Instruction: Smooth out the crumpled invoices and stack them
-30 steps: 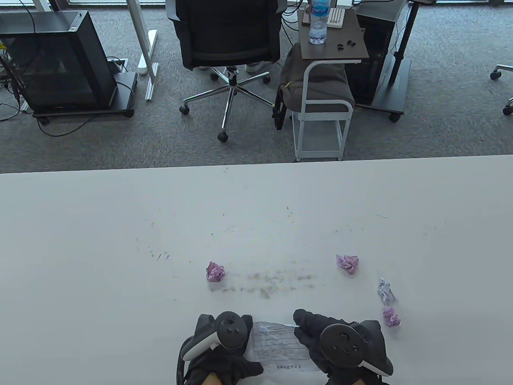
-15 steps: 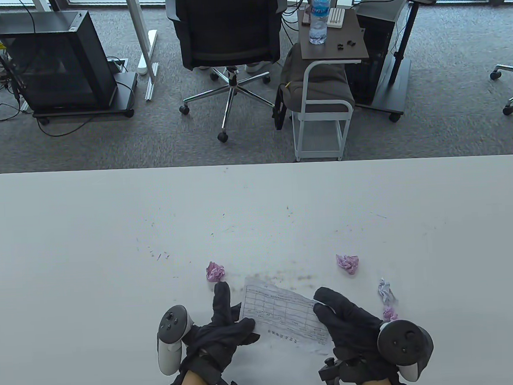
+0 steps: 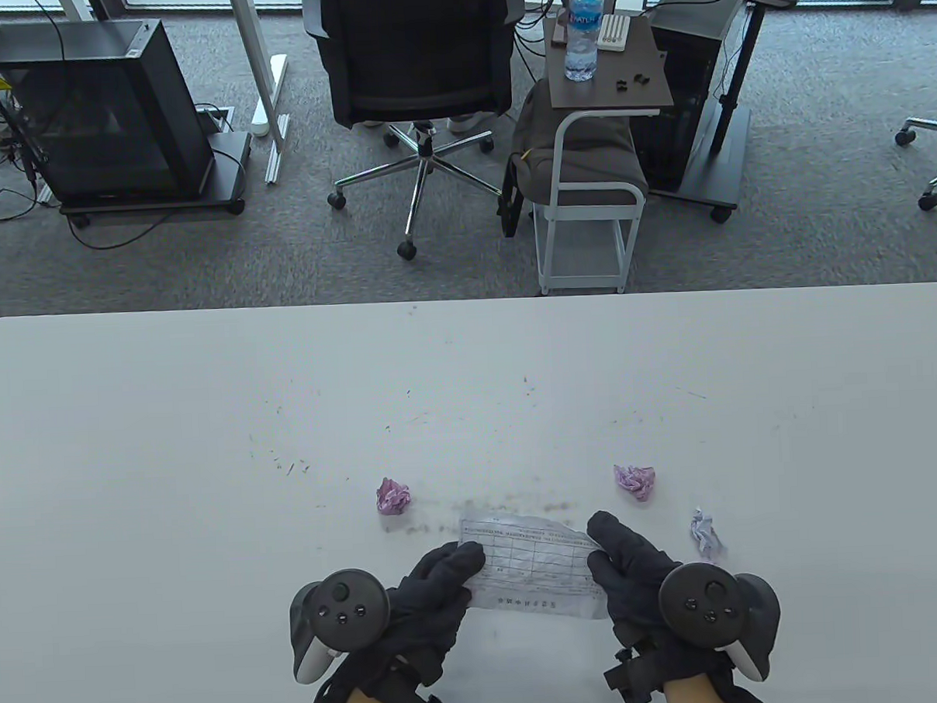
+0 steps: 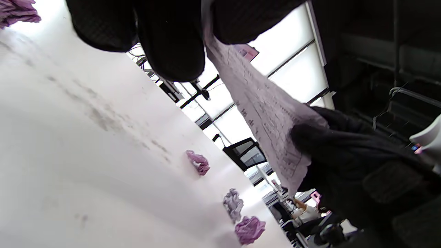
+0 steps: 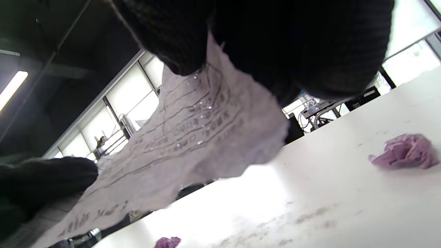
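Holding 1 invoice between them, left hand pinches its left edge and right hand pinches its right edge, sheet lifted off the table per wrist views. Printed grid and text on it, too small to read. 3 crumpled balls visible: pink ball beyond left hand, pink ball 2 beyond right hand, white ball just right of right hand. Bottle far behind; label unreadable.

- You have one opened invoice in view.
- You can count three pink crumpled balls.
- One whitish crumpled ball lies on your counter.
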Demonstrator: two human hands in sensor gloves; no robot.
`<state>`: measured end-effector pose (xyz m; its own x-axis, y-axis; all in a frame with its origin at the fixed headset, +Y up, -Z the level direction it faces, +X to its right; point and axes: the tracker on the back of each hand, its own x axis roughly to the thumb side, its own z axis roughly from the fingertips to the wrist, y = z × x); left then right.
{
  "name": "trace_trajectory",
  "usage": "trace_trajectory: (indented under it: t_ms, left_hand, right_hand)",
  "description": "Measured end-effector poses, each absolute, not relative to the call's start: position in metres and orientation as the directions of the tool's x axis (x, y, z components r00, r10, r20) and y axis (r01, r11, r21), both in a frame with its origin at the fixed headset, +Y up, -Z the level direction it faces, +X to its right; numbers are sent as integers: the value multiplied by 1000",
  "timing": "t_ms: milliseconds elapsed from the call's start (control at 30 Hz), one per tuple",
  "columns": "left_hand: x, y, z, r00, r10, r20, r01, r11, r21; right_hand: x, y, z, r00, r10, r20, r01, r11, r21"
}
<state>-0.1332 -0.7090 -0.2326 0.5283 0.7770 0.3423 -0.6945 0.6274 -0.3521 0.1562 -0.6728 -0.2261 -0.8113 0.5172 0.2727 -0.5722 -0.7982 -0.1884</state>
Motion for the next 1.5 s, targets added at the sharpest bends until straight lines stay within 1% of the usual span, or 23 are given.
trace_trajectory:
  t_ms: [33,133,200,333,400,600,667,767,833,900,1067,1133,1233,1300,1367,1400,1433,1500]
  left_hand:
    - [-131,-711,-235,553,769,321,-656,639,-401]
    - [-130,-720,-242,605,752,260,-588,643,-491]
    - [-131,-726,-246,642,728,240,-567,661,-492]
    - [-134,-745,-259,744,635,207,-475,720,-506]
    - [-133,-753,-265,772,606,195,-441,730,-523]
    - [-126,-775,-284,849,501,168,-327,747,-579]
    - [-122,-777,-287,858,480,186,-316,777,-545]
    - [-118,-782,-288,891,400,216,-241,817,-524]
    - [-117,-786,-286,905,345,248,-192,852,-487]
    - [-117,-791,-284,917,304,257,-142,853,-503]
    - [-118,-795,-281,915,317,247,-148,837,-526]
    - [-120,-796,-281,913,334,235,-166,830,-533]
    - [-121,-797,-282,910,349,223,-181,819,-545]
    - [-121,-797,-282,909,352,225,-181,818,-547]
    - [-122,-797,-282,903,370,220,-199,812,-549]
    - [-124,-797,-283,887,414,203,-242,793,-559]
    - [-127,-796,-283,870,458,181,-290,774,-562]
    - [-136,-793,-284,815,564,131,-416,728,-544]
  right_hand:
    - [151,-673,-229,-845,466,262,-516,-839,-172]
    - [135,-677,-237,-897,359,256,-401,-907,-131]
    - [124,-685,-245,-927,290,238,-325,-938,-121]
    - [102,-710,-266,-963,141,229,-154,-987,-40]
    - [95,-720,-277,-969,98,227,-106,-994,-19]
    - [85,-745,-302,-979,76,190,-66,-996,58]
    - [82,-751,-307,-980,68,185,-57,-996,64]
    - [77,-756,-314,-980,16,196,-3,-998,67]
    - [75,-757,-316,-980,-17,199,31,-997,72]
    - [73,-758,-318,-979,-36,201,51,-996,71]
    - [72,-762,-318,-972,-108,210,121,-991,49]
    - [76,-758,-314,-970,-145,194,150,-989,14]
    - [81,-748,-304,-962,-178,207,177,-984,-24]
    - [85,-737,-293,-959,-169,227,168,-986,-23]
    - [88,-726,-280,-966,-124,227,122,-992,-24]
    - [89,-720,-270,-966,-79,244,73,-997,-34]
    - [89,-715,-263,-966,-64,251,55,-998,-41]
    - [88,-703,-243,-960,-72,272,63,-997,-40]
